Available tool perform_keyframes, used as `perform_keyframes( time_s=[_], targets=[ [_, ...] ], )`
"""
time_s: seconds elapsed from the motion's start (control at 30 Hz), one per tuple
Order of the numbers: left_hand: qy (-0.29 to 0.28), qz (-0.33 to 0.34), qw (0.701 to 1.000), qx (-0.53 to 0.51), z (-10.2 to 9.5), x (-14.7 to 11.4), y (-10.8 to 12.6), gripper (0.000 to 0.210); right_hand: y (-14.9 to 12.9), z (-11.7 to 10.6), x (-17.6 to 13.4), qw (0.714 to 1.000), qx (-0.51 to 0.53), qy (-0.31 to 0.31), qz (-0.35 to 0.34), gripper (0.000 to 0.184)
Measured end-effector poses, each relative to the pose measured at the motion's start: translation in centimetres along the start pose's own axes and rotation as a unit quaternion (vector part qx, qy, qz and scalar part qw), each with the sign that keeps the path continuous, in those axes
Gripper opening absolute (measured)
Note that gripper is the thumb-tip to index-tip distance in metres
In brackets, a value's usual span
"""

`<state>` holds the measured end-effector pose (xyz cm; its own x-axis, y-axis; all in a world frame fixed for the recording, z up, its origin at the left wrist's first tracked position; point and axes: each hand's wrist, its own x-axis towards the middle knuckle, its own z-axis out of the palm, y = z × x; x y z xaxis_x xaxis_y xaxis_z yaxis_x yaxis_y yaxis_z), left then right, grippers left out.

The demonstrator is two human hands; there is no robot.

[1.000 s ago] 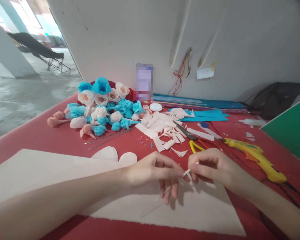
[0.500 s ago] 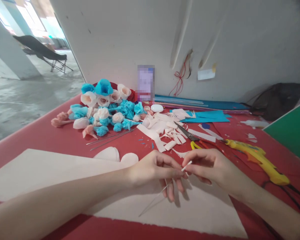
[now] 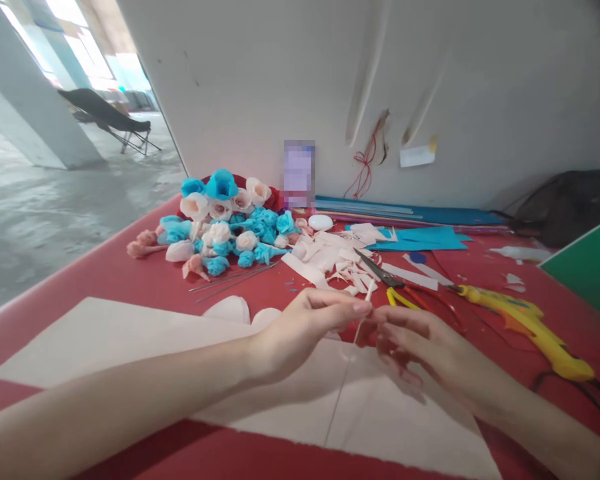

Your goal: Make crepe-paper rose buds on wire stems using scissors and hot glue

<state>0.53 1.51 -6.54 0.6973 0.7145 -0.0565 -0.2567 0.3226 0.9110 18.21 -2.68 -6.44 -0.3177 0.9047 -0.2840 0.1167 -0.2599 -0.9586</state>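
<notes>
A thin wire stem (image 3: pixel 339 400) with a white paper-wrapped upper end slants over the sheet of pale paper (image 3: pixel 145 333). My left hand (image 3: pixel 305 330) pinches the white part between thumb and fingertips, and the bare wire hangs down toward the sheet's near edge. Right beside the stem is my right hand (image 3: pixel 420 343), fingers loosely bent and apart, slightly blurred; whether its fingertips touch the stem I cannot make out. Rounded white paper pieces (image 3: pixel 227 310) lie behind my left wrist, partly covered by it.
Blue, white and pink paper flowers (image 3: pixel 230 227) are heaped at the back left. Paper scraps (image 3: pixel 320 257), scissors (image 3: pixel 377 268) and pliers (image 3: pixel 400 298) lie ahead of my hands. A yellow glue gun (image 3: pixel 530 327) with its cable rests at right, before a green board (image 3: pixel 593 273).
The stem has turned more upright, its white end now pointing up and away. My right fingers have let go of the white tip and spread; my left still pinches it. The view has shifted slightly.
</notes>
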Motion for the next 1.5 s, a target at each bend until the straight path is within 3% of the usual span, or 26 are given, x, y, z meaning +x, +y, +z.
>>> perform_keyframes(
  time_s=[0.17, 0.37, 0.53, 0.8, 0.87, 0.97, 1.0, 1.07, 1.1, 1.3, 1.37, 1.5],
  targets=[
    [-0.034, 0.022, 0.998, 0.042, 1.4, -0.8, 1.5, 0.024, -0.7, 1.4, -1.1, 0.993, 0.037, -0.1, -0.042, 0.024],
    [0.028, 0.05, 0.997, 0.054, 1.4, -0.5, 1.5, 0.012, -1.1, 2.1, -1.5, 0.997, 0.055, -0.036, -0.027, 0.014],
    [0.049, 0.054, 0.995, 0.068, 1.1, -0.2, 1.2, 0.013, -0.8, 2.1, -1.6, 0.997, 0.062, -0.039, -0.023, 0.016],
    [0.059, 0.104, 0.986, 0.116, 0.1, 0.3, 1.3, 0.011, -0.5, 1.6, -1.5, 0.998, 0.054, -0.032, -0.021, 0.016],
    [0.039, 0.099, 0.981, 0.164, -0.2, 0.4, 1.8, 0.015, -0.4, 1.4, -1.3, 0.998, 0.049, -0.026, -0.034, 0.018],
    [-0.036, 0.09, 0.943, 0.319, -1.1, 0.7, 3.1, 0.021, -0.5, 0.6, -1.0, 0.998, 0.03, -0.038, -0.033, 0.02],
    [-0.044, 0.096, 0.916, 0.387, -1.5, 0.9, 3.6, 0.022, -0.5, 0.3, -0.8, 0.998, 0.025, -0.051, -0.018, 0.019],
    [-0.04, 0.102, 0.834, 0.541, -2.5, 1.2, 4.1, 0.023, -0.4, -0.3, -0.5, 0.995, 0.023, -0.092, 0.025, 0.021],
    [-0.049, 0.087, 0.819, 0.565, -2.9, 1.4, 4.2, 0.021, -0.3, -0.5, -0.4, 0.992, 0.02, -0.116, 0.047, 0.023],
    [-0.091, 0.048, 0.786, 0.61, -4.0, 1.7, 1.8, 0.014, 0.3, -0.1, -0.2, 0.959, -0.011, -0.247, 0.139, 0.027],
    [-0.089, 0.047, 0.784, 0.612, -4.0, 1.6, 1.1, 0.013, 0.2, 0.1, -0.4, 0.966, -0.036, -0.224, 0.126, 0.026],
    [-0.09, 0.036, 0.796, 0.597, -4.1, 1.5, 0.9, 0.012, -0.3, -0.4, -0.5, 0.997, -0.081, -0.007, 0.009, 0.025]
  ],
)
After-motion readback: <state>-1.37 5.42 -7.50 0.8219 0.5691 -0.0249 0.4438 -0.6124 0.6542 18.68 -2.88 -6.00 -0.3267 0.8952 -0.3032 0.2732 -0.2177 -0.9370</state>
